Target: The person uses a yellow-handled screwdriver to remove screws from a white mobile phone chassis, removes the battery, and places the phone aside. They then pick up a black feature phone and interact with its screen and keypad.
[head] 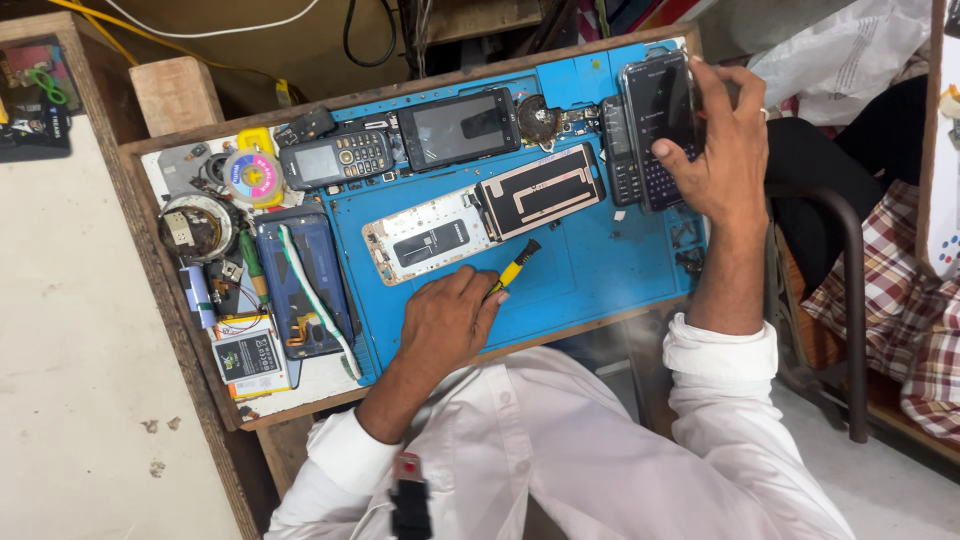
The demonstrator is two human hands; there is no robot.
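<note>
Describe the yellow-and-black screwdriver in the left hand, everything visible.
The yellow-and-black screwdriver is a small precision driver with a yellow plastic-looking handle and a black front section. Its rear end is hidden in the left hand, which grips it low over the blue work mat. It lies tilted, black end pointing up-right toward the opened phone body with a white inner frame, close to its lower edge; contact cannot be told.

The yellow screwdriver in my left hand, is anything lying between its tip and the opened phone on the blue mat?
Nothing visible does. The left hand holds the yellow screwdriver, and its dark tip points at the opened phone across a short strip of bare blue mat.
</note>
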